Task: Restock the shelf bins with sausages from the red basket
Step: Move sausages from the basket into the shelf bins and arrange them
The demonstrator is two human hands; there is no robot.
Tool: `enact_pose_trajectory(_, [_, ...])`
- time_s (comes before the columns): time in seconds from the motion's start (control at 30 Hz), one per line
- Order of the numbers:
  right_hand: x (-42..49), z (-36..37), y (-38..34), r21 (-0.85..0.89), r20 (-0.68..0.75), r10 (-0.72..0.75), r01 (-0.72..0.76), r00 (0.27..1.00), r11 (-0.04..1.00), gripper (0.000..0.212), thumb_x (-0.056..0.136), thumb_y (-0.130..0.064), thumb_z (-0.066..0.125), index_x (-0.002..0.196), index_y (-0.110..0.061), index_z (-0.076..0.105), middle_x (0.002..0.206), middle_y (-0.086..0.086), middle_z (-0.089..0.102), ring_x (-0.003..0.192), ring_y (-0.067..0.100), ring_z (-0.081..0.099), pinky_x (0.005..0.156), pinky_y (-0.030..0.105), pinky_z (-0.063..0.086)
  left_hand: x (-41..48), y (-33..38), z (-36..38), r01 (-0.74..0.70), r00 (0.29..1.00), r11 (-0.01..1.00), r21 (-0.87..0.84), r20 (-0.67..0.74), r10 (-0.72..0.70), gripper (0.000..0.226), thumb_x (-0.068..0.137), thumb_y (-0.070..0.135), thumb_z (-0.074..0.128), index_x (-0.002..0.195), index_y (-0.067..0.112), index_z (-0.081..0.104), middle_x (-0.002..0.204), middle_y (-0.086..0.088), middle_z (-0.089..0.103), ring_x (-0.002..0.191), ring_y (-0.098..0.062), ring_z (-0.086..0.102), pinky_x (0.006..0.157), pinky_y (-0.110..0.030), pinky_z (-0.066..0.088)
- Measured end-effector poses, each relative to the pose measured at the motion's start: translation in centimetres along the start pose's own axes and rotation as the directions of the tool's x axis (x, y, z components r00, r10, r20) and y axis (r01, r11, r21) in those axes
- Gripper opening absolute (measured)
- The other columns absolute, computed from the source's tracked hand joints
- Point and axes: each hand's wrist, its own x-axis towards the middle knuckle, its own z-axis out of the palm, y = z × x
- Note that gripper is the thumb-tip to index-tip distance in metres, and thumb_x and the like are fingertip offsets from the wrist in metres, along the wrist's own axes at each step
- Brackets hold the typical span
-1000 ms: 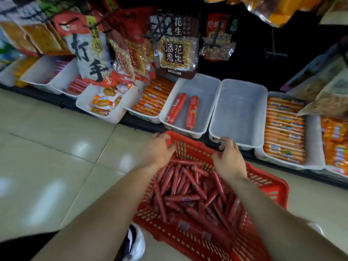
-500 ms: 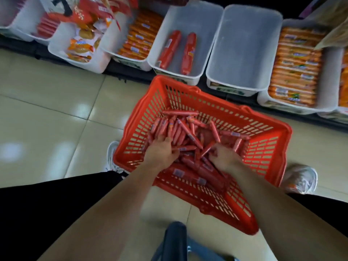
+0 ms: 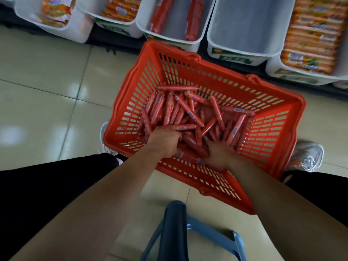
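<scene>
One red basket [image 3: 278,95] is sitting on the floor between our feet, just below the shelf bins [image 3: 244,25], one of them lying empty. We are now digging into the sausages [image 3: 188,112] inside it instead of gripping its far rim as before, so gathering is beginning. Our left hand [image 3: 163,140] is curling its fingers round a few. Our right hand [image 3: 219,155] is lying with its fingers buried, and we cannot tell its grasp.

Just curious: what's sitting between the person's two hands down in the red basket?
In the head view, loose red sausages fill the gap between the left hand and the right hand.
</scene>
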Motion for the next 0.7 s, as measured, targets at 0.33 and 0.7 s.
enact_pose_trajectory(0.33, [-1.8,1.0,1.2,0.281,0.029,0.135,-0.137,0.990,0.950,0.091,0.073,-0.072,0.067,0.145,-0.021,0.041,0.147,0.009,0.049,0.128,0.031,0.051,0.106,0.043,0.043,0.1,0.6,0.5,0.035,0.974,0.998,0.045,0.224,-0.044,0.063,0.081,0.057,0.070,0.132,0.022,0.059,0.136,-0.006,0.058,0.127,-0.029,0.050,0.107,-0.044,0.042])
enact_pose_trajectory(0.7, [-4.8,-2.0,0.0,0.459,-0.157,0.251,-0.154,0.955,0.875,0.068,0.084,-0.040,0.071,0.144,-0.027,0.042,0.132,0.009,0.061,0.117,0.033,0.059,0.096,0.034,0.045,-1.9,0.9,-2.2,0.176,0.939,0.934,-0.312,0.337,-0.064,0.051,0.083,0.048,0.074,0.122,0.018,0.064,0.120,-0.003,0.065,0.107,-0.022,0.061,0.092,-0.032,0.048])
